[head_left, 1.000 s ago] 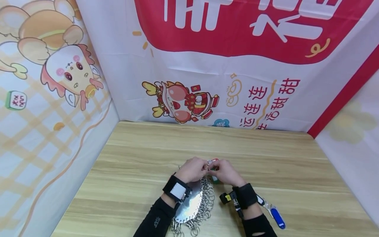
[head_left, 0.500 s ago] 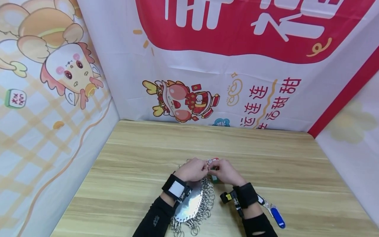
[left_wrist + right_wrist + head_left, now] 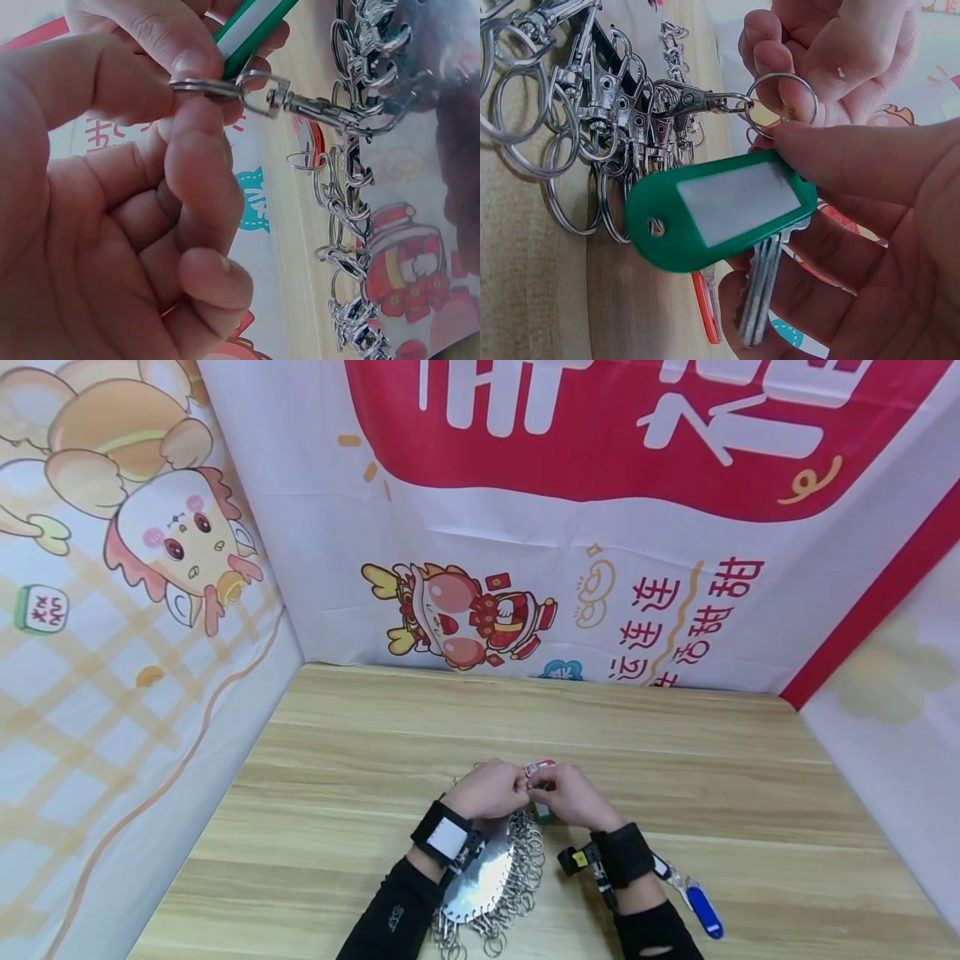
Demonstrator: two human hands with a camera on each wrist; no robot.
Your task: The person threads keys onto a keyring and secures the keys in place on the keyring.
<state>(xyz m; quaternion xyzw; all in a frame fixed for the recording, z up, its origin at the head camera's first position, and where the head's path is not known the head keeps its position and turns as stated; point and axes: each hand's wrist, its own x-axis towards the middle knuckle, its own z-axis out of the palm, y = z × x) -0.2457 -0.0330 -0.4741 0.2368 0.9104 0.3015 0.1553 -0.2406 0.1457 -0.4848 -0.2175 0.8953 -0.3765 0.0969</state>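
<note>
The left hand (image 3: 491, 789) pinches a ring (image 3: 229, 88) clipped to the metal plate (image 3: 480, 881); the right hand (image 3: 579, 797) grips a green tag (image 3: 739, 202) with a key (image 3: 761, 292) just beside it. A stiff ring could spring loose, knocking the tag down; threading I can't make out.

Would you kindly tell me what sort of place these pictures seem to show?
Probably an indoor booth set up for recording handwork, judging by the wood-grain table, the printed sheets around it on three sides, and the small cameras strapped to the person's wrists.
</note>
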